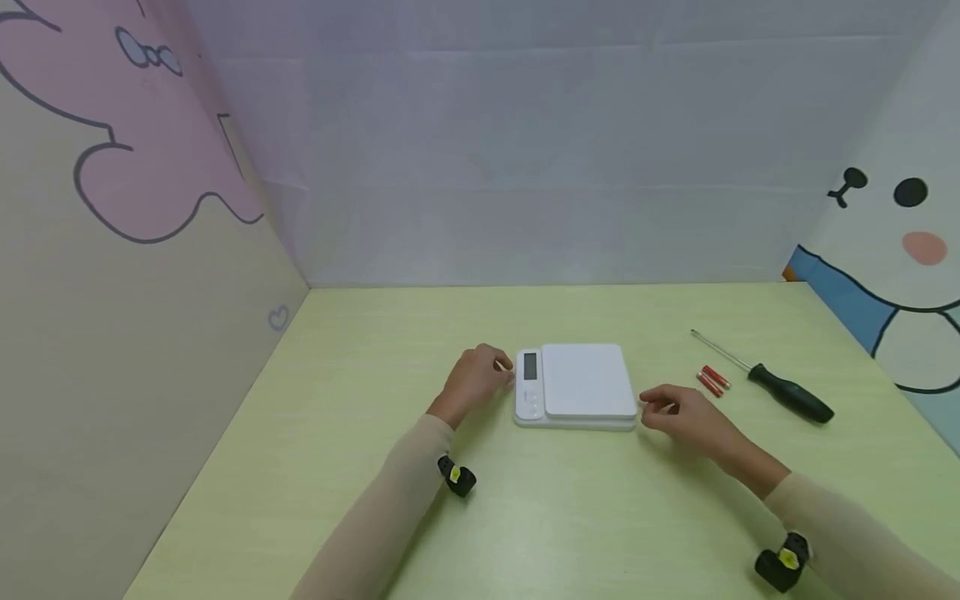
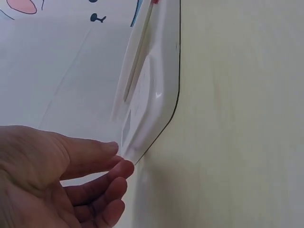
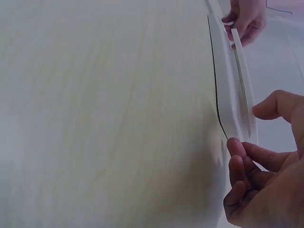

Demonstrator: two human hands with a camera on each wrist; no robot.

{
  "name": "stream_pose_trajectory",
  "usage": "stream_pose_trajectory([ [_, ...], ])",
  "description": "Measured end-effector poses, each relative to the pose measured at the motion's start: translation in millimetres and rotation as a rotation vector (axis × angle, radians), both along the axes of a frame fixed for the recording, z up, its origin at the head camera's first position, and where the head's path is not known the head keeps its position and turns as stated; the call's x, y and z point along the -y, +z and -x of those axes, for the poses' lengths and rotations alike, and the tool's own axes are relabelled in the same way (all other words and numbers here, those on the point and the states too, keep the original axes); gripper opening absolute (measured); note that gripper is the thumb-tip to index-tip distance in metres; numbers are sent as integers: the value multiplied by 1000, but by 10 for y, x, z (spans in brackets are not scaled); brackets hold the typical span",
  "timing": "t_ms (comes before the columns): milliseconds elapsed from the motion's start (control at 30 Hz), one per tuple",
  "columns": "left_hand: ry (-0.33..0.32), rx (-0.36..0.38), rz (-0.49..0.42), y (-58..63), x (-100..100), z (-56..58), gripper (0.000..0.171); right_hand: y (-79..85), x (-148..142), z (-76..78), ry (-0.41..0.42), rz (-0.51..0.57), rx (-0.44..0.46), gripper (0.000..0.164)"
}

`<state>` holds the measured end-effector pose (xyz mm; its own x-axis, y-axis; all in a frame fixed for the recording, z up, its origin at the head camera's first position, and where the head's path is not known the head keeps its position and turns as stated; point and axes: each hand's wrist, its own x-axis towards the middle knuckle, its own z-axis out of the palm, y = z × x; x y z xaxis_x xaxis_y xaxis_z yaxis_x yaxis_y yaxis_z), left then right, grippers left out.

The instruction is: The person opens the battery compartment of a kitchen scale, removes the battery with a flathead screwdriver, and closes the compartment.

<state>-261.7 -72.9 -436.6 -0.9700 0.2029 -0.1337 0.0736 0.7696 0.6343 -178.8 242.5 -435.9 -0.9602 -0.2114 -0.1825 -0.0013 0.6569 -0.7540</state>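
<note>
A white kitchen scale [image 1: 576, 385] sits flat near the middle of the pale green tabletop [image 1: 555, 517], its display strip on the left end and the weighing plate taking up the rest. Both hands are at it now, one at each end.

The left hand [image 1: 477, 379] is up against the scale's left end, by the display. From the left wrist camera the fingers [image 2: 102, 183] are loosely bent, with the tips right at the near left corner of the scale's base; they look to be touching it, though nothing is wrapped or pinched. So that hand is relaxed, not gripping.

The right hand [image 1: 678, 412] is at the scale's near right corner. The right wrist camera shows the thumb above the plate's edge and the fingers [image 3: 247, 171] curled in just below the base, right beside it. Whether they actually press the plastic I cannot tell; there is no clear grasp, the hand reads as loose.

Off toward the right edge of the tabletop lie two small red batteries [image 1: 712, 381] side by side, just beside a screwdriver [image 1: 772, 386] with a black handle and a thin metal shaft pointing toward the far edge. Both are apart from the scale. Cartoon-printed panels wall in the tabletop on the left and right.
</note>
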Motion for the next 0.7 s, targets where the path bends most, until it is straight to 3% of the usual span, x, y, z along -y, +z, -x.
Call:
stream_pose_trajectory([
  [167,-6,-81,-11,-31,-110,256,21,-37,102,-116,-41,-70,-30,34],
  [267,-27,-85,-35,-78,-160,349,22,-51,178,-147,-72,-123,-53,27],
  [433,-38,-57,-73,-127,-203,374,19,-48,247,-157,-95,-168,-67,23],
  [700,-65,-82,-74,-155,-155,339,18,-58,209,-135,-111,-202,-71,18],
])
